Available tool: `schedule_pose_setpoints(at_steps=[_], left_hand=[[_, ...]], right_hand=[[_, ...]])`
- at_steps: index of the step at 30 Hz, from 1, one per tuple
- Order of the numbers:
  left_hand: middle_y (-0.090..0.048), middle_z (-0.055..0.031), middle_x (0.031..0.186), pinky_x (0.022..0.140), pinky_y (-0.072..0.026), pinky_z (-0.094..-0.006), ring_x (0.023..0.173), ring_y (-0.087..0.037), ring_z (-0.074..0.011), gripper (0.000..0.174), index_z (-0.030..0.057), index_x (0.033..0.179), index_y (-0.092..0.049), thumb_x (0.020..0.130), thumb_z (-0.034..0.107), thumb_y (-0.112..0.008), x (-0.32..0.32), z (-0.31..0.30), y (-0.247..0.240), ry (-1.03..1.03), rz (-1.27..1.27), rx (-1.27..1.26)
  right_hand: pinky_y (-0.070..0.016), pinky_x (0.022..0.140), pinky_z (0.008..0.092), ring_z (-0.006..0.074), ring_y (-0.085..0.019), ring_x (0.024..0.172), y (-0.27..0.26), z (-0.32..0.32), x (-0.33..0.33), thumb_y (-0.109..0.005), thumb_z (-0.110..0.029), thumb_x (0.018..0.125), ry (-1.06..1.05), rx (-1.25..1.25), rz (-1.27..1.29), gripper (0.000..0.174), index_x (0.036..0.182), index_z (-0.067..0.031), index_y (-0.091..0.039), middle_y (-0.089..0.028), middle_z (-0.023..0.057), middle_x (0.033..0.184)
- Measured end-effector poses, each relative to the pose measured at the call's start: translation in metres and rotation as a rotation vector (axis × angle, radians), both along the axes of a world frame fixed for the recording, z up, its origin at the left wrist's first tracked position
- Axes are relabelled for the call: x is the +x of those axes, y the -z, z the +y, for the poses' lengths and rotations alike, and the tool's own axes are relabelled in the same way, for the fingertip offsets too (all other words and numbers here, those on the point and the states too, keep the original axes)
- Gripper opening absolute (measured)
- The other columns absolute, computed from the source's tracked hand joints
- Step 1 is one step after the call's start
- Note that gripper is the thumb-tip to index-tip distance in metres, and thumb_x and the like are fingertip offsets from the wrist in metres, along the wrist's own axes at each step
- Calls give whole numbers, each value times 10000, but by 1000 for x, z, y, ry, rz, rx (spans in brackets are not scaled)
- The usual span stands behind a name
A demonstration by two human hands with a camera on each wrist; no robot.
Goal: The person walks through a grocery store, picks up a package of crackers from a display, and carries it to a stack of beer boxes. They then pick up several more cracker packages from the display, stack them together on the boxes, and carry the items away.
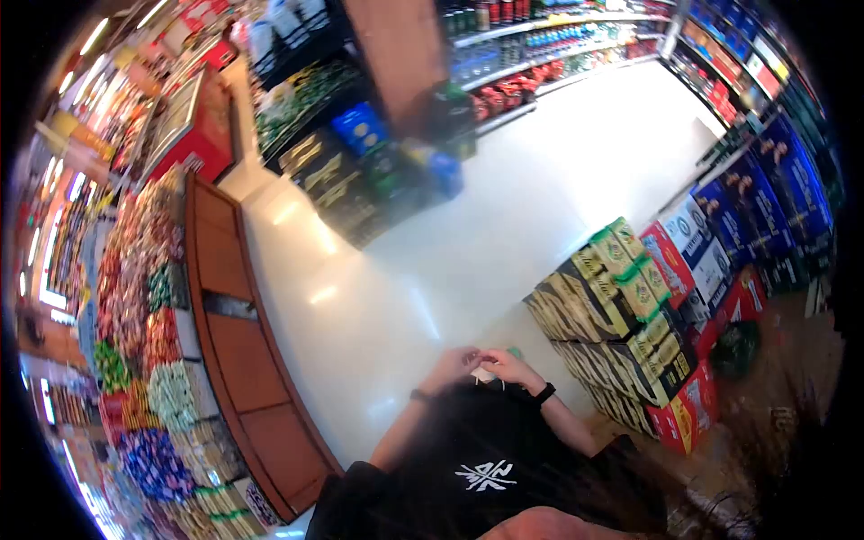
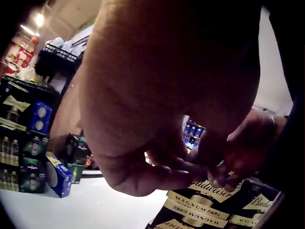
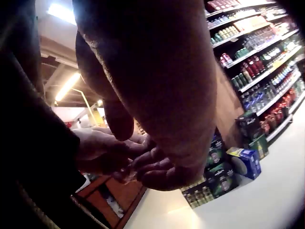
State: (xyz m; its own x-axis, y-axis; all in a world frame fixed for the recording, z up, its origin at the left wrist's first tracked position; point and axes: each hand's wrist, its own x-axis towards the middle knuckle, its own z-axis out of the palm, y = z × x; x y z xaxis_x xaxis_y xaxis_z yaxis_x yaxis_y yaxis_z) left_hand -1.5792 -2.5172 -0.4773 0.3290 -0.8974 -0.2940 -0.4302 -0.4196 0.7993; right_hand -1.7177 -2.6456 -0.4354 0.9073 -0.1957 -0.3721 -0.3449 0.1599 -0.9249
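Both hands meet in front of the black T-shirt (image 1: 450,423), fingertips together. My left hand (image 1: 454,367) comes in from the left, fingers curled inward. From the right, my right hand (image 1: 509,366) reaches the same spot with bent fingers. A small pale thing (image 1: 486,370) shows between and just under the fingertips; I cannot tell what it is. In the left wrist view the left hand (image 2: 157,114) fills the middle, its fingertips right at those of the right hand (image 2: 248,148). The right wrist view has the right hand (image 3: 162,157) largely hiding the pinched spot.
Stacked beer cartons (image 1: 621,333) stand close on the right. A long wooden bin (image 1: 261,378) heaped with wrapped goods (image 1: 171,396) runs along the left. Ahead are more cartons (image 1: 333,180), a pillar (image 1: 396,63) and drink shelves (image 1: 558,45), across a shiny pale floor (image 1: 378,297).
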Motion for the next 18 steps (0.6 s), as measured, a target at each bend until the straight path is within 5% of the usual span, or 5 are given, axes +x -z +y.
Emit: schedule_pose_setpoints(at_steps=[7,10,18], left_hand=[[-690,-143,833,694,-520,-382,739,-655,-261,285,46,1062,-675,916,285,-619,11,159,21,-248,99,-190],[-692,-159,849,710,-524,-387,755,-662,-268,288,39,1050,-676,912,286,-620,13,227,-12,-348,87,4],[-697,-193,916,771,-528,-397,864,-683,-307,291,18,1035,-679,897,268,-623,-6,394,-20,-697,149,23]], right_hand=[[-479,807,286,133,-590,898,-14,126,45,-567,-147,919,-241,-49,0,262,1121,9,-629,-663,54,980],[-475,790,284,129,-586,885,21,181,65,-564,-144,915,-452,-186,-52,250,1104,3,-635,-662,54,972],[-486,759,282,134,-597,860,41,332,99,-572,-165,916,-745,-192,-113,297,1159,-6,-635,-677,64,963]])
